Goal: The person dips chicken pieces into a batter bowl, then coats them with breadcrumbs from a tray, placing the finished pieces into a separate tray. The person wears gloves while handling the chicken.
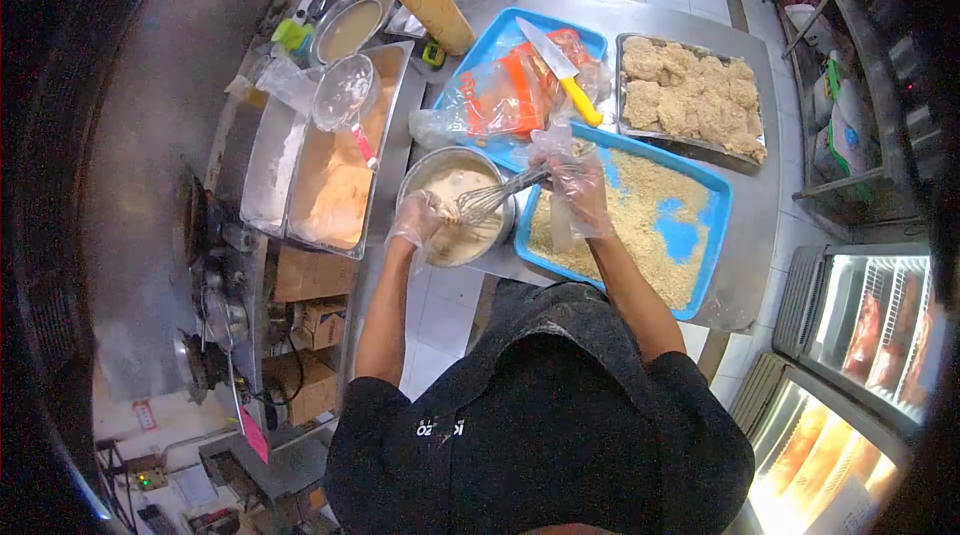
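A metal whisk (487, 199) lies slantwise over a round metal pot (408, 185) of pale batter (462, 239). Its handle is in my right hand (580, 193), which wears a clear plastic glove and is closed round it. My left hand (418, 219), also gloved, is at the pot's left side with its fingers closed at the wire end of the whisk. Batter clings to those fingertips, and how firmly they grip the wires is partly hidden. Below my right hand is a blue tray (708, 283) of breadcrumbs (640, 235).
A yellow-handled knife (565, 70) rests across plastic bags (500, 100) on another blue tray (515, 20). Breaded pieces (690, 95) fill a metal tray at the right. To the left are a sieve (346, 95), a pan of orange powder (335, 185) and a cardboard roll (432, 7).
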Motion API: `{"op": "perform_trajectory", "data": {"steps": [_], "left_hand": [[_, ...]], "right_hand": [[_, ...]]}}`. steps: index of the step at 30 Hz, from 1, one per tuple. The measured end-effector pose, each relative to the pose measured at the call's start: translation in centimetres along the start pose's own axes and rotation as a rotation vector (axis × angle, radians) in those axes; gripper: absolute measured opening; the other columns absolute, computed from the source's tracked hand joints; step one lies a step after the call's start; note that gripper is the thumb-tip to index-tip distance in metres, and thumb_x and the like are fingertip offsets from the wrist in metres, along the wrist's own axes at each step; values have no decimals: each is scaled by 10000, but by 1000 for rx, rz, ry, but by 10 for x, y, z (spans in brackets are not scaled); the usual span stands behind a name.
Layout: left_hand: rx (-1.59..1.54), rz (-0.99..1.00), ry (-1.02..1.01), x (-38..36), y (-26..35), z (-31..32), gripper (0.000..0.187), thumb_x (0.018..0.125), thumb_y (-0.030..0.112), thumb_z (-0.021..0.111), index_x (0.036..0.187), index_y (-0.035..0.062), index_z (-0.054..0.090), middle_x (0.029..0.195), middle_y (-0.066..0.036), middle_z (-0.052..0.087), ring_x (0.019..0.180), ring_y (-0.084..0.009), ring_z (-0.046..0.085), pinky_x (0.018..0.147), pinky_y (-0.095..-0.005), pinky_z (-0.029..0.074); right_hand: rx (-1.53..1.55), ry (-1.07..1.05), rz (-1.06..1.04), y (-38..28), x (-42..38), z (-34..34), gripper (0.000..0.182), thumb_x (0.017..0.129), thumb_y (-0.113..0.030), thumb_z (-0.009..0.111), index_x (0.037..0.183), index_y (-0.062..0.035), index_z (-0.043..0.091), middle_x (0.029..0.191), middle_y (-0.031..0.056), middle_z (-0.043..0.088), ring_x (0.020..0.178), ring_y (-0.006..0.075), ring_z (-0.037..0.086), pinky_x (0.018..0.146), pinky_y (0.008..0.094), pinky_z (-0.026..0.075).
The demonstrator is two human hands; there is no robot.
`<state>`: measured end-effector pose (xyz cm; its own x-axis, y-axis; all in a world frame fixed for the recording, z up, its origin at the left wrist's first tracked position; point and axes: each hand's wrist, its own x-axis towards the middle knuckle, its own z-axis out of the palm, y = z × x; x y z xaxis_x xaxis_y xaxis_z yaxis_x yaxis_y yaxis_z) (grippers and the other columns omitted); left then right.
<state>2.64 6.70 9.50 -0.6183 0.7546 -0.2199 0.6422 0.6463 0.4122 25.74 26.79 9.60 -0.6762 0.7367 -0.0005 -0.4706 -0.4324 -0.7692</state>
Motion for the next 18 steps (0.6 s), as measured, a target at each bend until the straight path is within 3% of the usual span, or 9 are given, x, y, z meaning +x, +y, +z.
{"op": "perform_trajectory", "data": {"steps": [4, 7, 10, 13, 16, 18], "left_hand": [[-132, 117, 123, 6, -16, 19, 216, 669, 164, 654, 833, 24, 654, 834, -210, 636, 805, -354, 616, 706, -398, 494], [178, 161, 141, -2, 0, 6, 256, 665, 198, 670, 851, 23, 658, 850, -216, 634, 813, -356, 615, 717, -396, 495], [137, 120, 53, -9, 22, -12, 309, 656, 257, 698, 849, 18, 660, 870, -225, 631, 810, -358, 614, 718, -404, 495], [231, -112, -13, -7, 16, -18, 346, 653, 278, 742, 871, 23, 661, 779, -176, 644, 728, -274, 629, 654, -351, 483], [73, -167, 87, -13, 15, -27, 368, 640, 334, 720, 866, 48, 668, 812, -185, 646, 746, -324, 621, 661, -395, 480], [-83, -148, 89, -8, -13, -19, 369, 646, 342, 717, 859, 44, 667, 786, -180, 645, 711, -306, 619, 640, -386, 472]], "right_hand": [[30, -23, -7, 7, 2, -8, 216, 866, -153, 587, 1036, -23, 555, 921, 106, 624, 837, 189, 624, 709, 320, 540], [1, -16, -36, 1, 1, -1, 220, 865, -149, 588, 1041, -23, 549, 928, 99, 621, 844, 190, 624, 712, 321, 543], [-97, -9, -41, 11, 6, -10, 227, 865, -152, 589, 1047, -21, 549, 934, 97, 619, 855, 190, 622, 722, 322, 543], [-142, 19, -63, 10, 7, -17, 245, 864, -153, 590, 1065, -20, 547, 929, 93, 618, 852, 184, 618, 728, 318, 541], [-183, 8, -75, 8, 8, -29, 260, 867, -156, 586, 1084, -20, 543, 927, 90, 618, 848, 179, 616, 732, 312, 540], [-270, -19, -134, 12, 12, -36, 269, 870, -158, 582, 1096, -19, 539, 937, 95, 620, 846, 177, 616, 733, 308, 539]]}}
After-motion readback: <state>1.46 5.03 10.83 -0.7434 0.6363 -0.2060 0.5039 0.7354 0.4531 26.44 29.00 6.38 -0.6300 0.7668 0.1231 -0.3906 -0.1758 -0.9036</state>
